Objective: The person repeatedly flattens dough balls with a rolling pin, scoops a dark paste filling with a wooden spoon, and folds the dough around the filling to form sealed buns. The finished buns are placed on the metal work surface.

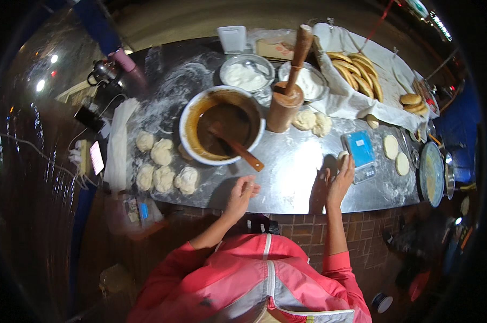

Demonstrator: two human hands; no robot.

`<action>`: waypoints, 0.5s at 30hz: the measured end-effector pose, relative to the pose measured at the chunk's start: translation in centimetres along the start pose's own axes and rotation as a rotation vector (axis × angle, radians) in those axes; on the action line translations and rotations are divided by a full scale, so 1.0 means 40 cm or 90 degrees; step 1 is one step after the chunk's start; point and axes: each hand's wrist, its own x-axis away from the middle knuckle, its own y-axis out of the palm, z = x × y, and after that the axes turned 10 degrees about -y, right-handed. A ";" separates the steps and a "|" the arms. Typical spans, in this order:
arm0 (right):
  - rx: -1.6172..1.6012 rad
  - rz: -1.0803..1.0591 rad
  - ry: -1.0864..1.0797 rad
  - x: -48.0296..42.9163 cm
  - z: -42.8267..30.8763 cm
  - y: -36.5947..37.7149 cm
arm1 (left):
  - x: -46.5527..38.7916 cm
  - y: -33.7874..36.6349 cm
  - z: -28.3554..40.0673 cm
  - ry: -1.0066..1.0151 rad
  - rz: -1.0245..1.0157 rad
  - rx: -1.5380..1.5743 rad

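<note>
My left hand [241, 198] hovers at the front of the steel table, fingers apart and loosely curled, holding nothing. Nearest to it is the wooden spoon [243, 152] resting in a white pot [187, 147] of dark brown paste. My right hand [339, 183] has a small pale piece of dough [342, 154] at its fingertips, partly hidden by the fingers. Just right of that hand lies a digital kitchen scale [359, 149] with a blue top. Two flat dough rounds [390, 146] lie beyond the scale.
Several dough lumps [164, 179] sit left of the pot. A wooden holder [284, 109] with an upright wooden-handled tool stands behind, near two bowls of white powder [247, 76]. Baked flatbreads [356, 72] lie on a white cloth [336, 40]. A round pan [432, 173] is at the right edge.
</note>
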 end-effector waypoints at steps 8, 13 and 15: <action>-0.006 -0.022 -0.054 0.056 -0.070 0.040 | 0.025 -0.333 0.001 0.157 0.609 -0.653; -0.389 -0.410 0.091 0.064 -0.300 0.096 | 0.015 -0.304 -0.003 0.257 0.369 -0.514; -0.599 -0.440 0.050 0.097 -0.376 0.136 | 0.009 -0.218 -0.009 0.355 0.211 -0.474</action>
